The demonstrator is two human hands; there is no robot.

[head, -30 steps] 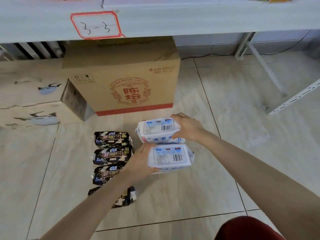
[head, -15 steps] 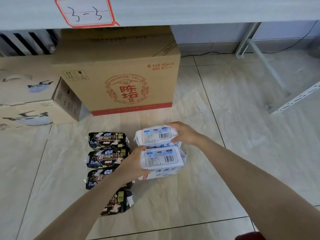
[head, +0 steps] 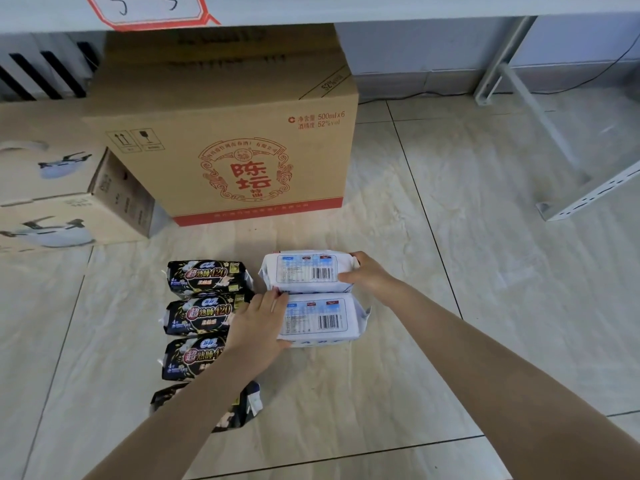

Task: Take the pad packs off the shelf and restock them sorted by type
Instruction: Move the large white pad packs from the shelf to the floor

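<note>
Lining up two white pad packs on the floor (head: 485, 271), just in front of the cardboard box (head: 242, 150). The far white pack (head: 308, 271) lies nearer the box and the near white pack (head: 318, 318) touches its front side, barcodes up. The left grip (head: 258, 323) clasps the left end of the near white pack. The right grip (head: 369, 275) pinches the right end of the far white pack. Black packs (head: 209, 277) lie in a column just left of them. Likely light, soft and squashy, with slick film. Best to hold across the short ends, not the crimped flaps.
</note>
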